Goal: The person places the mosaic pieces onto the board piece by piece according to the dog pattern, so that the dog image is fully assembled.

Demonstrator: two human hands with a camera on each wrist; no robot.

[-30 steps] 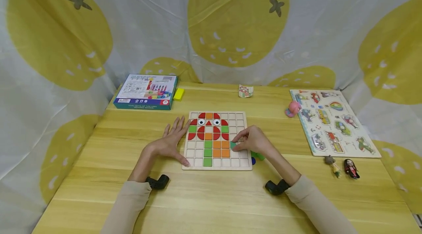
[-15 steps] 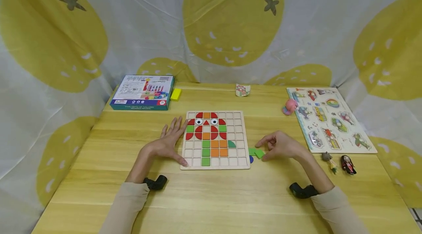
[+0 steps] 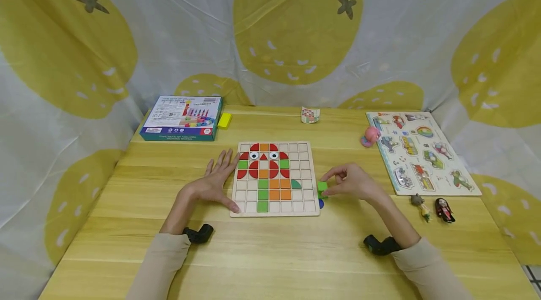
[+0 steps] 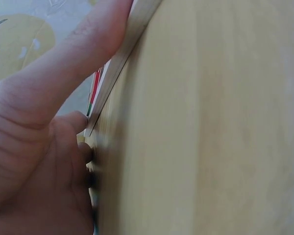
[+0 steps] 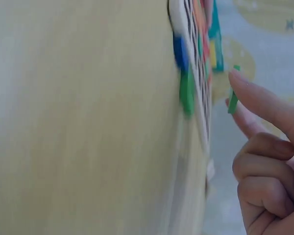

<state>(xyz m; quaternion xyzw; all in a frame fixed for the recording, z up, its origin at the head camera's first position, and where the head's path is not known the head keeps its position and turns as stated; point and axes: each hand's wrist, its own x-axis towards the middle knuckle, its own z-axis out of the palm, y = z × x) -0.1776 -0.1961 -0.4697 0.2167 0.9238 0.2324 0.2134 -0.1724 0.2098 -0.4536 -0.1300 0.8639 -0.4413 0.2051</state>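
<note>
A gridded wooden board lies mid-table, bearing red, orange and green tiles and two eye pieces. A teal quarter-circle tile sits in one of its cells. Against the board's left edge rests my left hand, fingers spread and thumb at the near corner. My right hand, just right of the board, pinches a green square tile between thumb and index finger; the right wrist view shows this tile edge-on, above the table. Below it, another green tile and a blue piece lie beside the board.
At the back left stand a boxed toy set and a yellow block. A small patterned card lies at the back. On the right are a picture puzzle board, a pink toy and two small figurines.
My right hand let go of the teal tile on the board, moved right to the loose green tiles, and now holds one lifted, shifted back left. My left hand stays put.
</note>
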